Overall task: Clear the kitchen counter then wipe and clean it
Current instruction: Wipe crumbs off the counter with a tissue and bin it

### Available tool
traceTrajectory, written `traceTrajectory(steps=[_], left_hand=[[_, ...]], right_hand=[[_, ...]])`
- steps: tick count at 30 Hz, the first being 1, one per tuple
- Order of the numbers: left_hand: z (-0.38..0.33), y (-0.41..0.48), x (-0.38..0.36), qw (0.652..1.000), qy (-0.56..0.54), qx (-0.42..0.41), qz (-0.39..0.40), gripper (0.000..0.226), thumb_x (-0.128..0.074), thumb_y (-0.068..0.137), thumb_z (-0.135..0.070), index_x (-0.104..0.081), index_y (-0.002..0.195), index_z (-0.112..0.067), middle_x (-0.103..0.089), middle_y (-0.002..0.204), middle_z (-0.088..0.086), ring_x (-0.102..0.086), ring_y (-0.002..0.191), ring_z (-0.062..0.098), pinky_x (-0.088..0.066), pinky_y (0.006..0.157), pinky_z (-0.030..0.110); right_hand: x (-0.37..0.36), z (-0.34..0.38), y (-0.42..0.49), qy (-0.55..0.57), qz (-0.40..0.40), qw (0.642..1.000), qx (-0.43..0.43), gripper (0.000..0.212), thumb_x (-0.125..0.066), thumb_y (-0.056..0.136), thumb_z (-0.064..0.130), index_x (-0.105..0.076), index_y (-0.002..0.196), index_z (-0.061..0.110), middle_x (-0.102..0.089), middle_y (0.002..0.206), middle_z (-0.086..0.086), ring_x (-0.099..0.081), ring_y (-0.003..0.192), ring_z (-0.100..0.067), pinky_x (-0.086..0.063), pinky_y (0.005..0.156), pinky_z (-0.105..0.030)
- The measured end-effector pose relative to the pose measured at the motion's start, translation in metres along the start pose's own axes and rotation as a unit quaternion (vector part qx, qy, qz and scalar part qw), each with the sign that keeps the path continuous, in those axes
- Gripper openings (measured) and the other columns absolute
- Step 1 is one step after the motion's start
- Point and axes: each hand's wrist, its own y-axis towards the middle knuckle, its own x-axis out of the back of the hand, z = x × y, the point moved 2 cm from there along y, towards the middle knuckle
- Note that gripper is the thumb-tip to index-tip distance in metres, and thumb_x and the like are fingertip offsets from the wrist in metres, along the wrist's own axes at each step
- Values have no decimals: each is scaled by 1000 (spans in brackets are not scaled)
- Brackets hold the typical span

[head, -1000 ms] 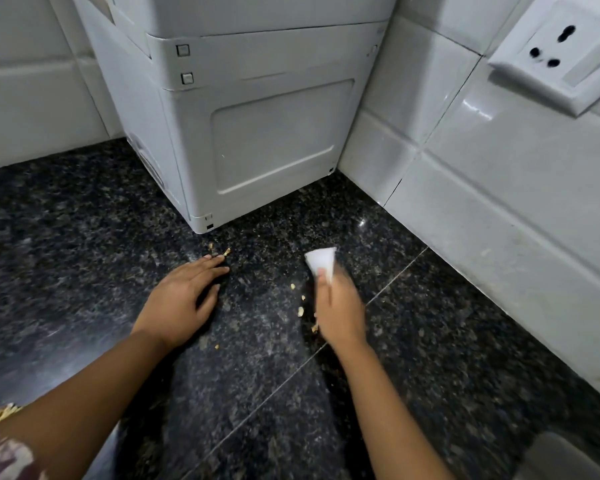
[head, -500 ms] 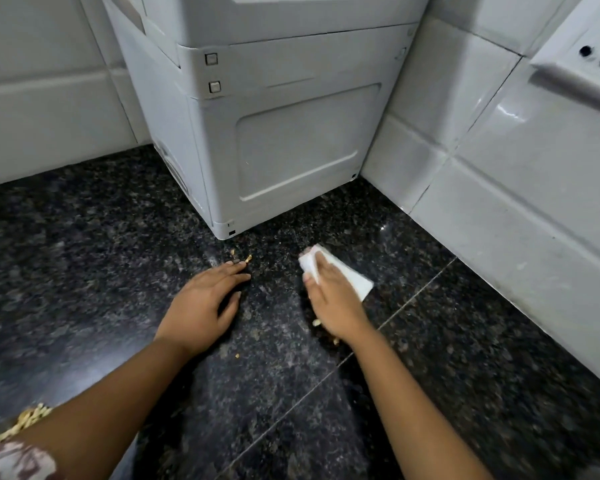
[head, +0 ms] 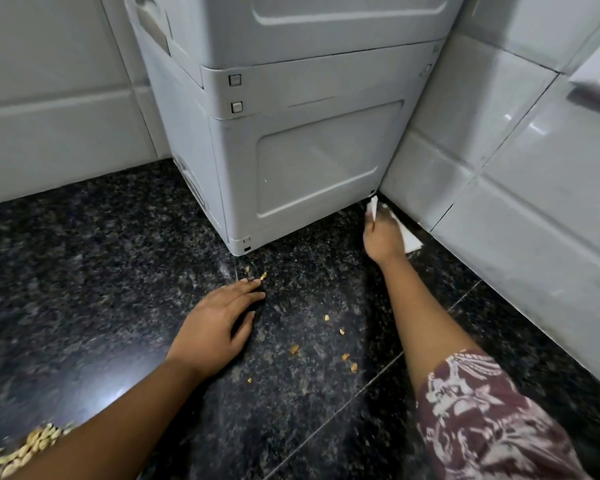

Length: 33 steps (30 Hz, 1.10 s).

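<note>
My right hand (head: 383,235) presses a white tissue (head: 409,239) flat on the black granite counter (head: 84,271), far back in the gap between the white appliance's (head: 312,133) right corner and the tiled wall. The tissue's tip sticks up at my fingertips. My left hand (head: 215,323) lies flat on the counter with straight fingers, in front of the appliance's near corner. Several small yellowish crumbs (head: 343,344) are scattered on the granite between my two arms, and one crumb (head: 263,276) lies at my left fingertips.
White wall tiles (head: 534,202) close the counter on the right and at the back left. A counter joint line (head: 343,407) runs diagonally under my right arm. A pile of pale green pods (head: 28,448) sits at the bottom left corner.
My right hand has slid the tissue away from me and to the right, into the corner beside the appliance, uncovering crumbs behind it. My left hand has stayed flat in place.
</note>
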Motion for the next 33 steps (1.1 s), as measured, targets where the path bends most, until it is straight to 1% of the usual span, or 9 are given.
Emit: traceTrajectory(steps=[8, 11, 14, 18, 21, 23, 27, 30, 33], left_hand=[[-13, -7, 15, 999, 14, 22, -20, 37, -41, 92, -31, -67, 114, -17, -68, 118, 0, -63, 109, 18, -53, 91, 34], [-30, -32, 29, 997, 23, 62, -28, 40, -40, 92, -35, -64, 119, -17, -69, 113, 1, -65, 104, 20, -52, 88, 30], [-47, -75, 31, 994, 40, 97, -22, 49, -38, 92, -45, -57, 128, -17, -63, 125, 1, -58, 116, 21, -47, 96, 33], [-61, -118, 16, 990, 88, 102, 39, 64, -26, 92, -60, -45, 141, -23, -43, 148, -5, -42, 135, 17, -37, 109, 38], [-60, -124, 6, 987, 105, 110, 47, 66, -22, 92, -60, -40, 144, -24, -32, 154, -7, -29, 142, 15, -26, 114, 40], [-60, -123, 4, 986, 117, 111, 43, 66, -23, 92, -59, -41, 144, -23, -34, 154, -5, -30, 142, 16, -26, 114, 40], [-62, -122, 7, 987, 114, 109, 40, 66, -23, 92, -59, -43, 142, -21, -37, 152, -4, -32, 141, 17, -26, 113, 40], [-62, -123, 9, 986, 117, 108, 39, 66, -23, 92, -58, -43, 143, -21, -37, 152, -3, -31, 141, 17, -26, 113, 40], [-63, -123, 9, 987, 110, 110, 40, 67, -24, 91, -58, -43, 142, -21, -36, 152, -3, -30, 141, 17, -25, 114, 40]], right_hand=[[-36, 90, -104, 97, 233, 954, 161, 50, -30, 104, 24, -27, 148, 1, -27, 154, -16, -22, 145, -25, -12, 117, -24], [-23, 106, -156, 152, 315, 923, 159, 47, -30, 104, 30, -44, 140, 2, -45, 144, -11, -37, 136, -20, -25, 111, -26], [9, 99, -192, 244, 251, 935, 55, 43, -33, 103, 36, -63, 94, 7, -62, 92, -4, -57, 89, -18, -39, 77, -28], [75, 56, -220, 294, 30, 953, -74, 45, -32, 103, 34, -63, 108, 1, -61, 94, -10, -58, 87, -24, -38, 70, -27], [115, 9, -248, 91, -84, 990, -64, 44, -30, 103, 31, -59, 111, -2, -64, 102, -20, -60, 90, -33, -40, 70, -33], [130, -28, -271, -39, -132, 988, -75, 48, -27, 102, 32, -55, 120, -3, -63, 111, -22, -60, 98, -37, -46, 79, -39], [141, -99, -317, -122, -160, 958, -204, 64, -18, 95, 38, -49, 132, -5, -56, 127, -27, -52, 116, -41, -39, 100, -50], [126, -127, -337, -123, -68, 940, -310, 54, -24, 103, 36, -29, 148, 6, -26, 156, -15, -21, 144, -29, -15, 113, -50], [108, -129, -340, -170, -28, 930, -323, 53, -22, 103, 35, -12, 153, 19, -6, 161, -4, -3, 148, -23, -6, 116, -47]])
